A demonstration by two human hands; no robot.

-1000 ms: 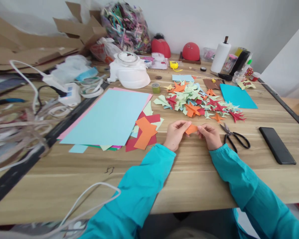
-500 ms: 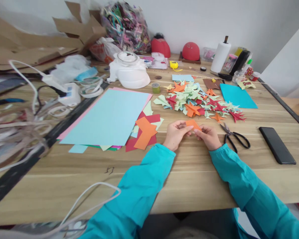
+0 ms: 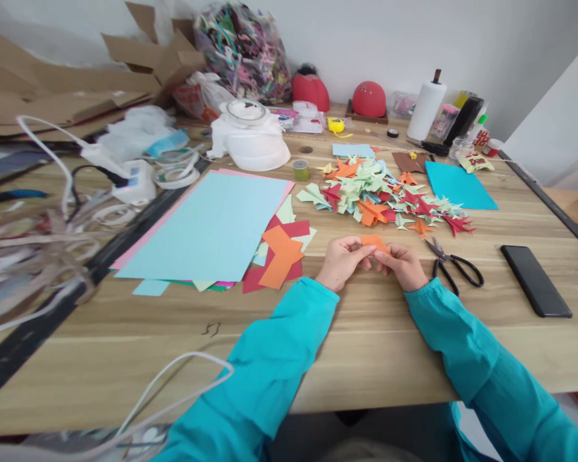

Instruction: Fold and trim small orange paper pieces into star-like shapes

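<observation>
A small orange piece of paper point(image 3: 374, 242) is pinched between both hands above the wooden table point(image 3: 366, 359). My left hand point(image 3: 340, 260) grips its left side, thumb on top. On its right edge, the thumb and fingers of my right hand point(image 3: 404, 264) are closed; they partly cover the paper. Behind the hands lies a pile of folded paper planes and birds point(image 3: 370, 186) in green, orange and red. Black-handled scissors point(image 3: 450, 262) rest just right of my right hand. Left of my left hand are loose orange paper pieces point(image 3: 280, 256) over red ones.
Large light-blue sheets point(image 3: 207, 224) lie at left, with a green thread spool point(image 3: 300, 170) behind them. A phone point(image 3: 534, 280) is at right, near a turquoise sheet point(image 3: 460, 186). A white cable point(image 3: 173, 372) loops over the front left; a power strip point(image 3: 135, 183) stands farther back.
The orange paper has tilted slightly in my fingers, and both thumbs have come a little closer together. Everything else stays in place.
</observation>
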